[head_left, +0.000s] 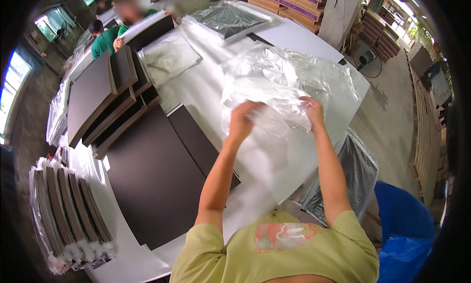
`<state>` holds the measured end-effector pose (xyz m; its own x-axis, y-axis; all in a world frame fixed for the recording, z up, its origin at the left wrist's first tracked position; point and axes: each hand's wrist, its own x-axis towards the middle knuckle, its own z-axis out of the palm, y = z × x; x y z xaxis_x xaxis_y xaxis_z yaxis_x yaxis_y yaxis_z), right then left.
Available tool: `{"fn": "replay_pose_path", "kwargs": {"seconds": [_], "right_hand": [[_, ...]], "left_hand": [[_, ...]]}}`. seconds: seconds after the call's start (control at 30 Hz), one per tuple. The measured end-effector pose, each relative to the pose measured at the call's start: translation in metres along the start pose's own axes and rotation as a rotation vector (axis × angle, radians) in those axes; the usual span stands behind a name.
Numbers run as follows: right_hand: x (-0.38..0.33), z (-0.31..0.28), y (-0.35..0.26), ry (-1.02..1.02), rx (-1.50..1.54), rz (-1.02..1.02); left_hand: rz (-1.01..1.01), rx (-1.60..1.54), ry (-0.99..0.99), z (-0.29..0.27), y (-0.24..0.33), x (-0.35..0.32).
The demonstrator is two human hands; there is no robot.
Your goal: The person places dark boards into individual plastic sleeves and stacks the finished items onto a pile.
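A crumpled clear plastic bag (274, 101) spreads over the white table in front of me, its far part lying loose on the surface. My left hand (244, 118) has curled fingers at the bag's near left edge, somewhat blurred by motion. On the other side, my right hand (312, 111) pinches the bag's near right edge between thumb and fingers. Beside my left forearm lie large flat dark boards (152, 180). A stack of similar dark boards (98, 94) rests at their far end, unevenly piled.
Plastic-wrapped boards stand in a row (68, 209) at the lower left. A wrapped dark panel (228, 18) lies at the table's far end, and another wrapped panel (351, 172) leans by the right edge. Co-workers in green (104, 40) stand far left. A blue tarp (405, 234) is at lower right.
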<state>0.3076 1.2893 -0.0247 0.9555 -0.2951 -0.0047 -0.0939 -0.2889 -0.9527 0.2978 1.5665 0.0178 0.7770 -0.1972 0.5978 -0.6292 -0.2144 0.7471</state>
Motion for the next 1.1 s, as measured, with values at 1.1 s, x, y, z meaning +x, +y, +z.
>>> {"fn": "replay_pose_path", "kwargs": {"seconds": [1.1], "right_hand": [[-0.317,0.045,-0.164,-0.805,0.516,-0.56]], "left_hand": [[-0.771,-0.864,0.779,-0.007,0.304,-0.252]]}}
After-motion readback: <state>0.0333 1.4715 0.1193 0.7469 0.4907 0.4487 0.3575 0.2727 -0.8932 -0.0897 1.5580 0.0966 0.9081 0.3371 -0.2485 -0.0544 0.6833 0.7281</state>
